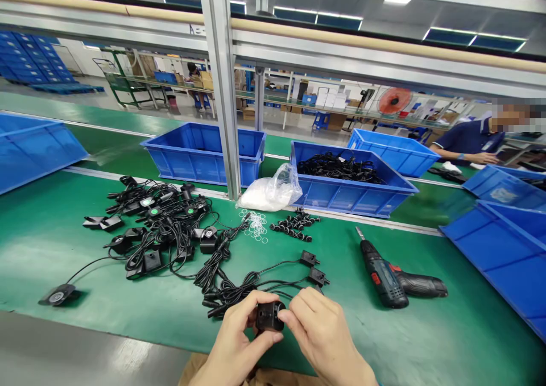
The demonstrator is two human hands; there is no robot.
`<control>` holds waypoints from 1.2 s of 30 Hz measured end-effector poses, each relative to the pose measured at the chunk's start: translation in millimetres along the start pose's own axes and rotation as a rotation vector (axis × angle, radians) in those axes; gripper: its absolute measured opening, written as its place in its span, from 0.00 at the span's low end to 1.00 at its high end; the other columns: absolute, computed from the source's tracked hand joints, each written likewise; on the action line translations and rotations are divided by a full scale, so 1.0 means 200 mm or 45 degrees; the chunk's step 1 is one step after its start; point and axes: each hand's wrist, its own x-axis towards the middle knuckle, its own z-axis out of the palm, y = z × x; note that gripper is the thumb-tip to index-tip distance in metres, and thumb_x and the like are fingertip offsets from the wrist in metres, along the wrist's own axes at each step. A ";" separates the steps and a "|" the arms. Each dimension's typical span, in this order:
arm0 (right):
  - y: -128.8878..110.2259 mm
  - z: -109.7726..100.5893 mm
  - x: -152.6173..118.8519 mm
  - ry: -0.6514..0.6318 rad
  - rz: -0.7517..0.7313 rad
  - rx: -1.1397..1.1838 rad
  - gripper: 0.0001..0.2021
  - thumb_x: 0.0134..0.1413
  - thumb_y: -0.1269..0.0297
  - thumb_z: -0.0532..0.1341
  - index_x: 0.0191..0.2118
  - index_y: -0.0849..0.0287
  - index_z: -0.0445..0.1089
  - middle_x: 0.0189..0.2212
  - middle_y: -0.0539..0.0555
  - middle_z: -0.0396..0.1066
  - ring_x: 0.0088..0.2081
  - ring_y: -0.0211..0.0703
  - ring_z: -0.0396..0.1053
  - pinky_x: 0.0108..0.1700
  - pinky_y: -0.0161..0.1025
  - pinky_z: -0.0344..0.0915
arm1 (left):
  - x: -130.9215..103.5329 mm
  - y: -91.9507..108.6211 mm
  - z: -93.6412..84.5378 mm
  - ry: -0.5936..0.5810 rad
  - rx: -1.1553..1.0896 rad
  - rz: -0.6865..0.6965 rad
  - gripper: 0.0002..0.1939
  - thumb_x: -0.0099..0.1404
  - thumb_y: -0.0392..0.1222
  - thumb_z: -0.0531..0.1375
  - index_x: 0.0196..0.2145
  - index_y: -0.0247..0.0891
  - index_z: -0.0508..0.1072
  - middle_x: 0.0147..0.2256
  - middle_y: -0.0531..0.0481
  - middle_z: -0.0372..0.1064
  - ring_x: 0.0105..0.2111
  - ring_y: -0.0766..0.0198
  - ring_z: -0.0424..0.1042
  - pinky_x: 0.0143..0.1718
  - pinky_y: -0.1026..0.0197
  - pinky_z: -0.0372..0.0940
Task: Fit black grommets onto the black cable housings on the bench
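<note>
My left hand (241, 337) grips a small black block-shaped housing (268, 316) between thumb and fingers, close to the table's front edge. My right hand (318, 332) is closed at the housing's right side, its thumb and fingertips pinched there; whatever they hold is hidden. Just beyond my hands lie bundled black cables (236, 286), with black connector blocks (316, 276) at the cable ends. Small black knob-like parts (296, 224) and thin clear rings (256, 224) are scattered farther back.
A cordless screwdriver (384, 278) lies to the right. Cabled black parts (166, 221) pile up at left. Behind stand blue bins (354, 195), a plastic bag (273, 193) and a metal post (226, 90). A co-worker (473, 136) sits at far right.
</note>
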 end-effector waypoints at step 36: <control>-0.02 0.09 -0.09 -0.079 0.167 0.166 0.23 0.72 0.46 0.45 0.36 0.56 0.67 0.27 0.51 0.71 0.28 0.42 0.70 0.29 0.39 0.61 | -0.05 -0.06 0.00 0.005 0.231 0.206 0.16 0.60 0.38 0.66 0.46 0.44 0.72 0.42 0.50 0.77 0.34 0.61 0.75 0.32 0.66 0.67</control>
